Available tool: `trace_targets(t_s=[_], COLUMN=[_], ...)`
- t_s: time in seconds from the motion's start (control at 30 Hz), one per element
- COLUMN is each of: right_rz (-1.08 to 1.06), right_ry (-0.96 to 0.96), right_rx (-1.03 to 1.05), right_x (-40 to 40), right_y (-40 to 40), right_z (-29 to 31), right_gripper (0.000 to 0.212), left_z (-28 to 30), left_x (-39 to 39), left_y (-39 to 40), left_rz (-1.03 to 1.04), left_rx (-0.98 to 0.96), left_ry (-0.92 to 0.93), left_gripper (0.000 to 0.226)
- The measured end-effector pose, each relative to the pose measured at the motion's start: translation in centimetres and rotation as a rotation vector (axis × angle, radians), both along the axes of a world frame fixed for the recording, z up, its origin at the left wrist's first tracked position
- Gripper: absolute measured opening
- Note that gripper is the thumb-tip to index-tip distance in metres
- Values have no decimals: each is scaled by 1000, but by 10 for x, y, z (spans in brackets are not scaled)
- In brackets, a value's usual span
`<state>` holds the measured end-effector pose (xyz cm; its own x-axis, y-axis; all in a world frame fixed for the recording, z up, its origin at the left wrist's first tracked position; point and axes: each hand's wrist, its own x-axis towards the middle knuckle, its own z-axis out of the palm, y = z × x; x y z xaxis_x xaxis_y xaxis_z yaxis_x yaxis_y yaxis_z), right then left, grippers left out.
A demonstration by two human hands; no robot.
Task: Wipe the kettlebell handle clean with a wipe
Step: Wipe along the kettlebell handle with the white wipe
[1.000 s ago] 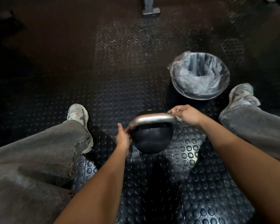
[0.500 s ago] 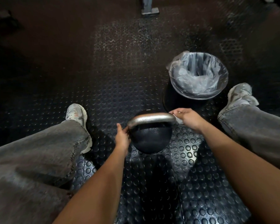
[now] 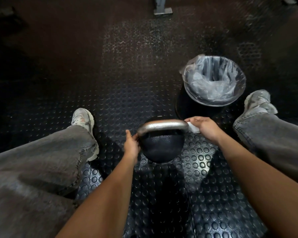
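A black kettlebell (image 3: 162, 146) with a silver metal handle (image 3: 163, 125) stands on the studded rubber floor between my legs. My left hand (image 3: 131, 144) rests against the kettlebell's left side, at the left foot of the handle, fingers curled on it. At the handle's right end, my right hand (image 3: 205, 128) is closed on a white wipe (image 3: 193, 128), which peeks out under the fingers and touches the handle's right bend.
A black bin with a clear plastic liner (image 3: 213, 79) stands just behind and right of the kettlebell. My legs in grey jeans flank it, with the left shoe (image 3: 83, 118) and right shoe (image 3: 258, 100) on the floor. A metal equipment foot (image 3: 163, 10) is at the far top.
My right hand with the wipe has slid slightly down and right along the handle's right end. The left hand and kettlebell have stayed put.
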<state>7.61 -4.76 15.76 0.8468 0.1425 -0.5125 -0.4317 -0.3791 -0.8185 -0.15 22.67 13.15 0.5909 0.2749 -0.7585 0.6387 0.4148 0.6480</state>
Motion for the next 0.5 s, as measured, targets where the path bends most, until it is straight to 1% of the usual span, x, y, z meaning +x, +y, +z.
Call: trace_targets(t_s=[0.13,0.2,0.23,0.3,0.37,0.43,0.5], right_rz=[188,291,320,280,152,82,70], right_ry=[-24,-55,-74,-90,-30,7,30], right_rx=[-81,-42,17,148,207,104,-6], right_x=[18,30,32,32,24,13,5], right_y=[20,22,20,9,-5,-15,-13], right_z=[25,39,43,43,32,13,-7], right_gripper=[27,25,24,25,24,26,27], left_z=[1,-2,-4,-4,-5,-6,-6], left_x=[0,1,1,1,2,2,2], left_y=[-1,-1,-1,-1,0,0,0], left_rz=[-4,-8,-8,-6,1,2,1], left_rx=[-11,1,8,14,14,11,7], left_ry=[-5,-7,-6,4,10,7,6], left_gripper=[74,72,72,72,72,71,71])
